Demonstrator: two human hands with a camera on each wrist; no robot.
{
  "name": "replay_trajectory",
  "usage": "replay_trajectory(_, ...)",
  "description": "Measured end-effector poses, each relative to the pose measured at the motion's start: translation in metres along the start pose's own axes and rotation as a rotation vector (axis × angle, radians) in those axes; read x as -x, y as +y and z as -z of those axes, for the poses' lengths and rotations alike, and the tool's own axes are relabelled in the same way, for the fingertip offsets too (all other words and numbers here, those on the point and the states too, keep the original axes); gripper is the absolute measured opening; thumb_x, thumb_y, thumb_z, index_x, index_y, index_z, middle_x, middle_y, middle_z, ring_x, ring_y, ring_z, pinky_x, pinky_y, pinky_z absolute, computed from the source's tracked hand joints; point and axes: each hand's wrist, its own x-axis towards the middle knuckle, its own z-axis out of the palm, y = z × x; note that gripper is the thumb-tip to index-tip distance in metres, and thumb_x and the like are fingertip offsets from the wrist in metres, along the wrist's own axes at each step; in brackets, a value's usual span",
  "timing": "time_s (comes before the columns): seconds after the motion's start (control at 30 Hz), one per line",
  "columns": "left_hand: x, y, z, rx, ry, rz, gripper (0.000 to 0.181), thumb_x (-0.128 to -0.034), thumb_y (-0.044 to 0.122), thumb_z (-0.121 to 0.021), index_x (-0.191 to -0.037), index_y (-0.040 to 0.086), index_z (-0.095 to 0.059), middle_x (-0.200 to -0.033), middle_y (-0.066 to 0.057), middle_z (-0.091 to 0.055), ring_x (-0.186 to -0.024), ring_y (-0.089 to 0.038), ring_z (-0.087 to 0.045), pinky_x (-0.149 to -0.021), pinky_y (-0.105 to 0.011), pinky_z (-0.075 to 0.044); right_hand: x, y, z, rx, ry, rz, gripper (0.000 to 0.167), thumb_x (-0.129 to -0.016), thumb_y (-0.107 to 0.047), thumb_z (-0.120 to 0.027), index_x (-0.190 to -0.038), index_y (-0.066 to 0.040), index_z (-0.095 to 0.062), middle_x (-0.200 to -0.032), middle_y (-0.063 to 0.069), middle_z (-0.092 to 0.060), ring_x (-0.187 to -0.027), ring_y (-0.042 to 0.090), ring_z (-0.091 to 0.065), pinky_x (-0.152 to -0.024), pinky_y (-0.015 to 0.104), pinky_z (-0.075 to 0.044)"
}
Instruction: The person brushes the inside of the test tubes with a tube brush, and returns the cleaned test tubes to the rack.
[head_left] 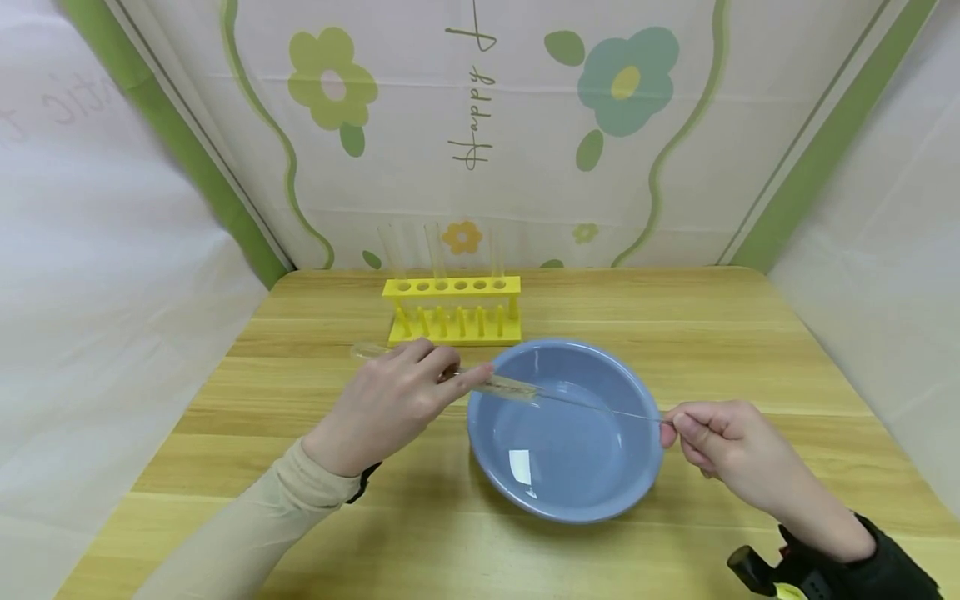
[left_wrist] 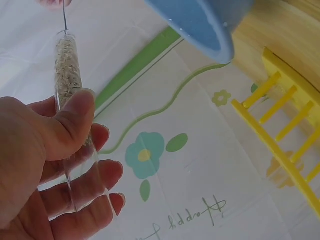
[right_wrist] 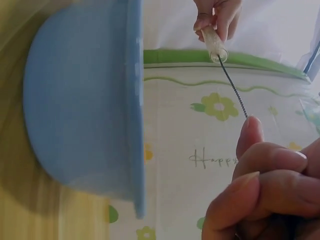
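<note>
My left hand (head_left: pixel 397 408) grips a clear glass test tube (head_left: pixel 368 351), tilted over the far left rim of a blue basin (head_left: pixel 566 508). Inside the tube's mouth end sit the pale bristles of a test tube brush (left_wrist: pixel 67 70). The brush's thin twisted wire handle (right_wrist: pixel 233 86) runs out of the mouth and across the basin. Beyond the basin's right rim, my right hand (head_left: pixel 731 446) pinches that wire between thumb and fingers. In the left wrist view, the thumb presses the tube against the fingers, and its closed end is partly hidden.
Behind the basin stands a yellow test tube rack (head_left: pixel 452 287) with 3 clear tubes upright in it. The wooden table (head_left: pixel 360 542) meets a white flower-printed cloth (head_left: pixel 525 192) at the back. The basin appears to hold water.
</note>
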Motion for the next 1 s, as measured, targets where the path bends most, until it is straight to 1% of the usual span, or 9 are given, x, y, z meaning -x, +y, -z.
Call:
replay_trajectory(0.07, 0.001, 0.0, -0.002, -0.011, -0.023, -0.006, 0.047, -0.0851, -0.002, -0.073, -0.127, 0.019, -0.069, -0.09, -0.005, -0.063, -0.075, -0.024, -0.061, -0.057, -0.03, -0.054, 0.001, 0.005, 0.003, -0.015, -0.017, -0.021, 0.029, -0.102, 0.004, -0.045, -0.084, -0.009, -0.064, -0.052, 0.001, -0.038, -0.048, 0.012, -0.04, -0.037, 0.026, -0.037)
replay_trajectory(0.13, 0.002, -0.001, -0.004, -0.018, -0.04, -0.009, 0.049, -0.0842, -0.004, -0.073, -0.127, 0.02, -0.069, -0.09, -0.005, -0.063, -0.077, -0.024, -0.063, -0.052, -0.029, -0.053, 0.003, 0.01, 0.006, -0.028, -0.032, -0.04, 0.029, -0.103, 0.003, -0.044, -0.084, -0.01, -0.063, -0.052, 0.002, -0.037, -0.044, 0.011, -0.034, -0.035, 0.025, -0.033)
replay_trajectory(0.2, 0.003, -0.001, -0.006, -0.017, -0.054, -0.007, 0.052, -0.0835, -0.007, -0.072, -0.127, 0.02, -0.069, -0.091, -0.005, -0.063, -0.078, -0.025, -0.063, -0.049, -0.027, -0.051, 0.006, 0.016, 0.008, -0.029, -0.037, -0.049, 0.03, -0.103, 0.003, -0.044, -0.084, -0.01, -0.063, -0.052, 0.003, -0.036, -0.043, 0.011, -0.033, -0.034, 0.025, -0.032)
replay_trajectory(0.27, 0.003, -0.002, -0.007, -0.008, -0.067, -0.001, 0.055, -0.0823, -0.01, -0.071, -0.128, 0.021, -0.069, -0.091, -0.005, -0.063, -0.077, -0.024, -0.063, -0.046, -0.025, -0.048, 0.008, 0.02, 0.01, -0.018, -0.041, -0.054, 0.029, -0.103, 0.002, -0.044, -0.084, -0.011, -0.063, -0.052, 0.003, -0.036, -0.043, 0.011, -0.033, -0.035, 0.026, -0.033)
replay_trajectory(0.47, 0.005, -0.003, -0.01, 0.015, -0.098, -0.001, 0.057, -0.082, -0.012, -0.07, -0.129, 0.021, -0.068, -0.091, -0.004, -0.063, -0.075, -0.023, -0.061, -0.048, -0.024, -0.046, 0.015, 0.03, 0.015, 0.033, -0.057, -0.08, 0.029, -0.103, 0.001, -0.045, -0.085, -0.014, -0.063, -0.053, 0.001, -0.037, -0.043, 0.007, -0.034, -0.036, 0.025, -0.033)
replay_trajectory(0.63, 0.008, -0.002, -0.01, 0.005, -0.103, -0.004, 0.057, -0.0835, -0.012, -0.069, -0.13, 0.022, -0.067, -0.089, -0.003, -0.06, -0.075, -0.022, -0.061, -0.042, -0.022, -0.039, 0.021, 0.036, 0.019, 0.059, -0.066, -0.109, 0.029, -0.103, 0.001, -0.047, -0.085, -0.016, -0.062, -0.053, 0.001, -0.037, -0.043, 0.008, -0.035, -0.035, 0.025, -0.032)
replay_trajectory(0.7, 0.009, -0.002, -0.01, 0.004, -0.102, -0.005, 0.058, -0.083, -0.012, -0.068, -0.13, 0.022, -0.067, -0.088, -0.003, -0.06, -0.074, -0.022, -0.061, -0.04, -0.021, -0.037, 0.023, 0.038, 0.021, 0.065, -0.065, -0.109, 0.029, -0.102, 0.002, -0.047, -0.085, -0.017, -0.062, -0.053, 0.001, -0.038, -0.042, 0.007, -0.035, -0.035, 0.025, -0.032)
replay_trajectory(0.8, 0.01, -0.002, -0.009, 0.0, -0.104, -0.009, 0.059, -0.0825, -0.013, -0.066, -0.13, 0.022, -0.067, -0.087, -0.003, -0.059, -0.073, -0.021, -0.06, -0.039, -0.021, -0.035, 0.026, 0.041, 0.023, 0.077, -0.065, -0.085, 0.03, -0.102, 0.003, -0.047, -0.085, -0.017, -0.062, -0.053, 0.0, -0.036, -0.043, 0.006, -0.034, -0.035, 0.025, -0.033)
replay_trajectory(1.0, 0.01, 0.0, -0.007, -0.005, -0.105, -0.027, 0.056, -0.0836, -0.013, -0.065, -0.128, 0.022, -0.068, -0.086, -0.002, -0.059, -0.068, -0.017, -0.054, -0.041, -0.02, -0.035, 0.033, 0.046, 0.027, 0.132, -0.049, -0.05, 0.032, -0.101, 0.005, -0.048, -0.086, -0.021, -0.062, -0.054, -0.003, -0.035, -0.045, -0.001, -0.032, -0.036, 0.024, -0.034)
